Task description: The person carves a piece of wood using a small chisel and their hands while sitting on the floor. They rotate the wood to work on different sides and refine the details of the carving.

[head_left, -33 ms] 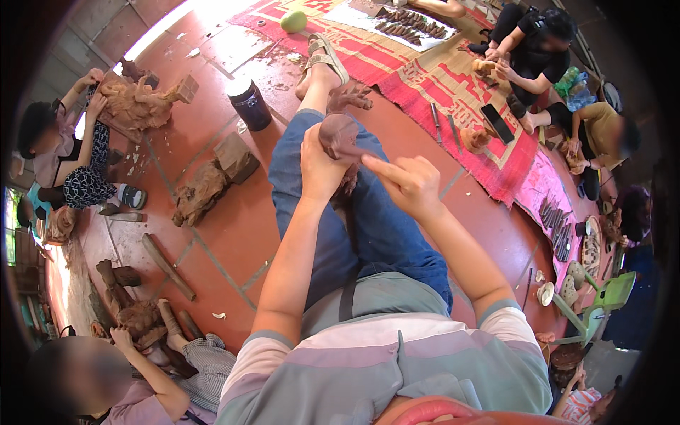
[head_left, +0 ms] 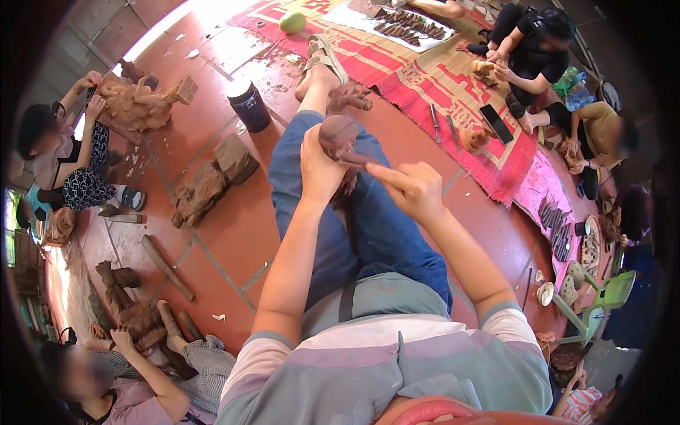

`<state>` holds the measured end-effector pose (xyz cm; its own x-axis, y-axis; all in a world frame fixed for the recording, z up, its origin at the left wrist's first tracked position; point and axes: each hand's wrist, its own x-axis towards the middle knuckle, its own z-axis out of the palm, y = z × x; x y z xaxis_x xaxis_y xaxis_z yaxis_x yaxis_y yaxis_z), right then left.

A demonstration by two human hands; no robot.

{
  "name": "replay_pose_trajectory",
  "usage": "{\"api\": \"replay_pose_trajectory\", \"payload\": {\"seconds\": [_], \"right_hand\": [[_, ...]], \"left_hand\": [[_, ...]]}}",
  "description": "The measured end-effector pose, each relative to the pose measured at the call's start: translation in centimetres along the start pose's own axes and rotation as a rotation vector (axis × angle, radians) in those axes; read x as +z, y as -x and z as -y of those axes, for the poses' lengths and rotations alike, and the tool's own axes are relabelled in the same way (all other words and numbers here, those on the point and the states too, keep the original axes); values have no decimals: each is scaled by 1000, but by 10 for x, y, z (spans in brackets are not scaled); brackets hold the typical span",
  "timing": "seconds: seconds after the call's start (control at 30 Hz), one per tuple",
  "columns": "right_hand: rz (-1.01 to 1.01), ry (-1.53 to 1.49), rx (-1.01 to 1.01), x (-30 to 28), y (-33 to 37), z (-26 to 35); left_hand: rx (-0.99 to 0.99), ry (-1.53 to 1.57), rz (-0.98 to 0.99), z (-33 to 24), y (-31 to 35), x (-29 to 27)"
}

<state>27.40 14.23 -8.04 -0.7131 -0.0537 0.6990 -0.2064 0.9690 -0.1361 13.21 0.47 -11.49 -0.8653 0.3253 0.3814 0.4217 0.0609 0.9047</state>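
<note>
Over my thighs, my left hand (head_left: 320, 166) is wrapped round a brown carved wooden figure (head_left: 338, 132) with a smooth, rounded top. Its lower part shows between my legs, partly hidden by my hands. My right hand (head_left: 414, 190) has its index finger stretched along a thin brown strip (head_left: 360, 160), while the other fingers are curled. That strip, perhaps sandpaper, touches the figure just below its rounded top. A further piece of brown carved wood (head_left: 349, 98) shows beyond the figure, beside my shin.
A dark tumbler (head_left: 249, 106) and a rough wood carving (head_left: 202, 193) stand on the tiles at left. On the red mat (head_left: 418, 85) at right lie chisels, a phone (head_left: 496, 124) and a small carving (head_left: 474, 139). Several people work around me; a green chair (head_left: 602, 301) is at lower right.
My right hand and the strip have shifted slightly down along the figure. My left hand stays in place. The person at lower left has moved their head.
</note>
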Motion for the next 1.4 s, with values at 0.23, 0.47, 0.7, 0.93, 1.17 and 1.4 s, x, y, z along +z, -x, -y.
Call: {"api": "replay_pose_trajectory", "payload": {"seconds": [0.23, 0.47, 0.7, 0.93, 1.17, 1.4], "right_hand": [[-34, -23, 27, 16, -57, 33], [-34, 48, -24, 20, -56, 33], [-81, 52, -46, 18, -48, 21], [-123, 38, 72, 34, -58, 39], [-165, -46, 254, 39, -58, 45], [-278, -3, 306, 40, -75, 32]], "left_hand": [[42, 45, 74, -10, 0, -6], [233, 103, 9, -23, -4, -6], [247, -21, -9, -5, -7, -2], [127, 6, 0, 5, -9, -10], [74, 0, -31, 19, -12, -1], [-64, 6, -22, -2, 5, 7]]}}
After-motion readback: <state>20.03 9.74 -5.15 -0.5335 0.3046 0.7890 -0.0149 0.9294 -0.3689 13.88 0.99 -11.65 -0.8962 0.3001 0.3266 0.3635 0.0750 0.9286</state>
